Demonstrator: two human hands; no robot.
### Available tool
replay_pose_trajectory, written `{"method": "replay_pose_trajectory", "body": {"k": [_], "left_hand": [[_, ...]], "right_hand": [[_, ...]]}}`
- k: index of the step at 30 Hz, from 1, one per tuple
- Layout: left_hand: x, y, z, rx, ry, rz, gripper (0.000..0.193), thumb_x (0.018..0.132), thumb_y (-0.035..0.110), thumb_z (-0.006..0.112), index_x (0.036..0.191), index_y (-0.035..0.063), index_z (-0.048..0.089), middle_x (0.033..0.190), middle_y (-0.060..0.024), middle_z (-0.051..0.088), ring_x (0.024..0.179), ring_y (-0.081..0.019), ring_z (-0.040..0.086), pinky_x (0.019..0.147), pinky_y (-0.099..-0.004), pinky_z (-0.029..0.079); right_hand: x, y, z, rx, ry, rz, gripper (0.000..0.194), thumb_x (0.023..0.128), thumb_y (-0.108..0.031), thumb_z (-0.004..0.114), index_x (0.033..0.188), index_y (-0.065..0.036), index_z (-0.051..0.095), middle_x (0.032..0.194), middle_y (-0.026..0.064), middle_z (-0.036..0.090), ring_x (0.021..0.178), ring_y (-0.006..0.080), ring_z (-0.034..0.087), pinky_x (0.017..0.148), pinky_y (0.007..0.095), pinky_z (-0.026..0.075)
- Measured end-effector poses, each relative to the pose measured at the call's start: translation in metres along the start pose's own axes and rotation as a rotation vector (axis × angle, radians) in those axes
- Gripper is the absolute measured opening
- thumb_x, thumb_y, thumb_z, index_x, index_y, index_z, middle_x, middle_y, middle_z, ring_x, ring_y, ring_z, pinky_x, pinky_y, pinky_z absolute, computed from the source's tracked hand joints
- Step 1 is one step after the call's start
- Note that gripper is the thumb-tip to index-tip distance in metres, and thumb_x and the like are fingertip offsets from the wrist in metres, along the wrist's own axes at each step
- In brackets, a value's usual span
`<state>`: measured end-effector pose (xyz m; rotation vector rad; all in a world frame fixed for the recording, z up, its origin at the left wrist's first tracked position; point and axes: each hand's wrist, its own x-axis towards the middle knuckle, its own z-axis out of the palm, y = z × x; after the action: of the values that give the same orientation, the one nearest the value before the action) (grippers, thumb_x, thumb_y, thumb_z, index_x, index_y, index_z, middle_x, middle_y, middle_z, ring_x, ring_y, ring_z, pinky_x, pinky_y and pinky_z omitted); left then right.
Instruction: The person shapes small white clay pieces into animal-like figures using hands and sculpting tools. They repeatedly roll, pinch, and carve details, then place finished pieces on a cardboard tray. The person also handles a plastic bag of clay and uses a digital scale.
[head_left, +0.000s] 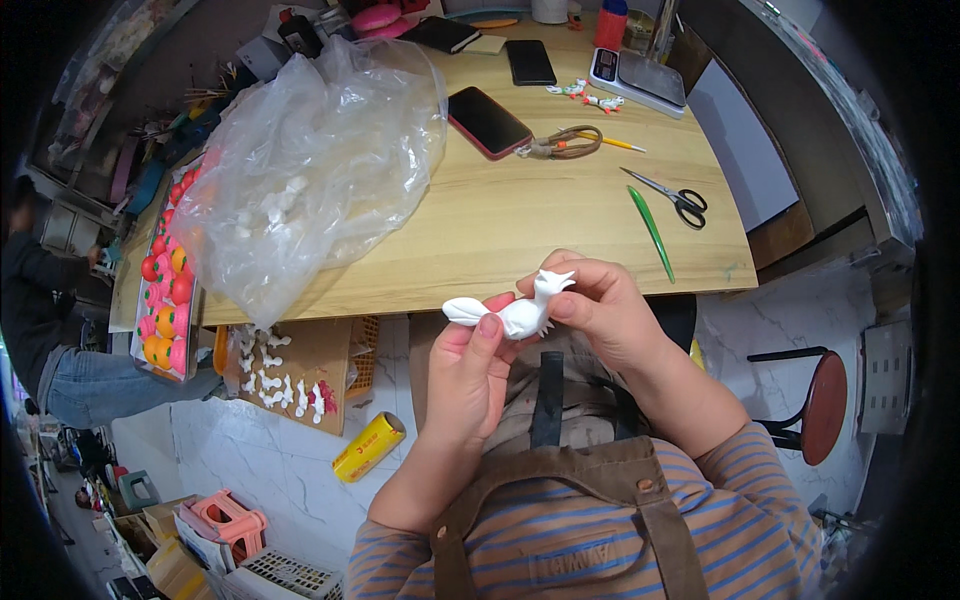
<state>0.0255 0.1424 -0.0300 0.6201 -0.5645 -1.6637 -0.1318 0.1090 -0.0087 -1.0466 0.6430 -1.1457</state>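
Between my two hands is a small white bird figurine, held level just off the table's front edge. My left hand pinches its body near the tail, thumb on top. My right hand grips it by the neck and chest, and the crested head shows above the thumb. The rounded tail points left. On the wooden table beyond my hands lie a green modelling tool and black-handled scissors. Further left, a clear plastic bag covers some white pieces.
A tray of red, orange and pink moulded pieces lines the left edge. Below it, a board carries several white figurines. Phones, a pencil, painted figurines and a digital scale lie farther back. A person is at far left.
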Motion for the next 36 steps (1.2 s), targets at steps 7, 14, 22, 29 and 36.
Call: {"method": "replay_pose_trajectory", "body": {"k": [7, 14, 22, 29, 36], "left_hand": [[0.0, 0.0, 0.0, 0.12, 0.0, 0.007, 0.028, 0.091, 0.018, 0.056, 0.111, -0.0021, 0.056, 0.107, -0.0136, 0.062, 0.096, -0.023, 0.061, 0.085, -0.0387, 0.051], [0.0, -0.002, 0.0, 0.12, 0.008, -0.035, 0.027, 0.092, 0.018, 0.054, 0.11, -0.002, 0.056, 0.106, -0.0135, 0.062, 0.096, -0.0235, 0.062, 0.084, -0.0378, 0.051], [0.003, 0.0, -0.002, -0.01, -0.074, -0.247, 0.035, 0.093, 0.024, 0.053, 0.115, -0.0032, 0.053, 0.109, -0.0129, 0.06, 0.098, -0.0213, 0.06, 0.083, -0.0352, 0.05], [0.003, -0.004, -0.003, -0.049, -0.065, -0.254, 0.034, 0.092, 0.023, 0.054, 0.115, -0.0028, 0.053, 0.109, -0.0117, 0.06, 0.099, -0.021, 0.059, 0.084, -0.0353, 0.05], [0.001, -0.013, 0.002, 0.153, 0.056, -0.036, 0.029, 0.091, 0.017, 0.055, 0.113, -0.0026, 0.055, 0.108, -0.0125, 0.061, 0.099, -0.0218, 0.06, 0.086, -0.0373, 0.05]], "right_hand": [[-0.001, 0.001, -0.005, 0.085, 0.007, 0.095, 0.019, 0.085, -0.017, 0.064, 0.095, -0.001, 0.065, 0.09, 0.0027, 0.063, 0.085, 0.0088, 0.056, 0.078, 0.024, 0.044], [-0.001, 0.002, -0.006, 0.189, 0.029, 0.128, 0.02, 0.084, -0.016, 0.065, 0.098, -0.002, 0.064, 0.092, 0.0032, 0.063, 0.086, 0.0095, 0.056, 0.079, 0.0246, 0.045], [0.001, 0.012, -0.016, 0.212, -0.123, 0.076, 0.022, 0.081, -0.017, 0.068, 0.098, -0.006, 0.06, 0.093, 0.0029, 0.063, 0.082, 0.0094, 0.057, 0.072, 0.0235, 0.046], [0.001, 0.019, -0.019, 0.28, -0.155, 0.067, 0.019, 0.082, -0.019, 0.066, 0.096, -0.007, 0.06, 0.09, 0.0012, 0.06, 0.081, 0.0086, 0.056, 0.071, 0.0231, 0.045], [0.0, 0.011, -0.012, 0.227, 0.048, 0.123, 0.021, 0.086, -0.02, 0.062, 0.098, -0.003, 0.062, 0.09, 0.0022, 0.061, 0.083, 0.0092, 0.056, 0.076, 0.0242, 0.044]]}}
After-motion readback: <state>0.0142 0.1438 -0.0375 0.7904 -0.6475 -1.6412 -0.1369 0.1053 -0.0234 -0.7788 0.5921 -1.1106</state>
